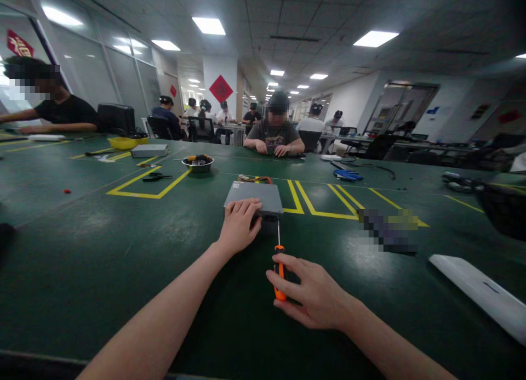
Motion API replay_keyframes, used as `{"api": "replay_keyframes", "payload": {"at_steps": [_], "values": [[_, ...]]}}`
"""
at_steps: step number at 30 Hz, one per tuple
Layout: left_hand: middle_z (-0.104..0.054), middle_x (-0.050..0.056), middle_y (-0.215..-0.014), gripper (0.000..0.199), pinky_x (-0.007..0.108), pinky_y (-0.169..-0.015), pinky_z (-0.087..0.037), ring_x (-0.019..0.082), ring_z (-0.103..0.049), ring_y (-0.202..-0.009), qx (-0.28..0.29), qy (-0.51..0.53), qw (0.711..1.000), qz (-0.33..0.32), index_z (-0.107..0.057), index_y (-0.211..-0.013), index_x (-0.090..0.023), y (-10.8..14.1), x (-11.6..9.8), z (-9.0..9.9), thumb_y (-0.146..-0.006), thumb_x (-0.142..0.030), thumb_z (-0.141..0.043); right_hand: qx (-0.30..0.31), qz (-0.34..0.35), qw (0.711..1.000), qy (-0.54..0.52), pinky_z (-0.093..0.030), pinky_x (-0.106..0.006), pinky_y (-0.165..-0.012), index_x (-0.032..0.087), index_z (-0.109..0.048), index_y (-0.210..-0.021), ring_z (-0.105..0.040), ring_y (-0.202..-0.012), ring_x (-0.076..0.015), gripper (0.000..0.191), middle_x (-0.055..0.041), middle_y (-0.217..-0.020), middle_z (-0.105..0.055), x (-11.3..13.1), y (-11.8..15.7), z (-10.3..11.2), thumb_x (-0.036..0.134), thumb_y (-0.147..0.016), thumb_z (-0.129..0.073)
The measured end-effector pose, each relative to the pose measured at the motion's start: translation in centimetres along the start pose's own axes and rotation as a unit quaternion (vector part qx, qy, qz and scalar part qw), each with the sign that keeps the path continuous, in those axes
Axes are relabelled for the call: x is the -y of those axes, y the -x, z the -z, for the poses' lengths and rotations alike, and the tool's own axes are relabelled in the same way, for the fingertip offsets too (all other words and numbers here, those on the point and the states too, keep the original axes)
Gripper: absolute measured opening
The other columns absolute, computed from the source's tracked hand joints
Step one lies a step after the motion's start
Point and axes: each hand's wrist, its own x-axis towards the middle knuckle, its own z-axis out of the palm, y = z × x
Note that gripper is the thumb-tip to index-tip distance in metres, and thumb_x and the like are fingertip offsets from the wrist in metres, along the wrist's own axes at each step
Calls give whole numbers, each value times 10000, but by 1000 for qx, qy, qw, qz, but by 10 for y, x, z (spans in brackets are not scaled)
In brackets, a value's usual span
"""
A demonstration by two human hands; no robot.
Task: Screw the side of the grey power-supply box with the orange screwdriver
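Observation:
A flat grey metal box [253, 198] lies on the green work mat [102, 248] in front of me, with wires showing behind it. My left hand [239, 225] rests flat on the box's top near its front edge, fingers over the metal. To the right, my right hand [310, 290] holds an orange-handled screwdriver [280, 273] low against the mat. Its thin steel shaft points up toward the box's front edge, and the tip is hidden or too small to make out.
A steel bowl of small parts [198, 163], black pliers [156, 177], a second grey box [149, 150] and a yellow tray [125, 142] lie to the far left. Blue gloves [347, 174] and a white board [480, 295] lie right. A co-worker [274, 133] sits opposite.

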Motion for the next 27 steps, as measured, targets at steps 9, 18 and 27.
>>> {"api": "replay_keyframes", "payload": {"at_steps": [9,18,27], "values": [[-545,24,-1237,254,402,-958,-277,217,-460,-1133,-3,1,1000,-1,-510,-1088,-247,0,0,0,-836,-250,-478,-61,-22,998,-22,-517,-298,-649,133,-517,-990,-624,-822,-200,291,-170,-1055,-598,0,2,-5,385,-845,-500],[-550,20,-1228,260,391,-950,-287,208,-461,-1131,-1,1,1000,-4,-507,-1093,-245,0,0,2,-834,-252,-488,-125,8,992,-2,-502,-263,-600,138,-533,-899,-624,-727,-162,169,-153,-1000,-628,-1,2,-6,298,-843,-523],[-547,26,-1231,259,396,-951,-289,213,-462,-1130,-2,3,1000,-1,-514,-1091,-247,1,-1,2,-834,-245,-486,-63,10,998,3,-524,-293,-680,154,-518,-1099,-620,-902,-206,279,-168,-1079,-594,1,0,-1,289,-859,-475]]}}
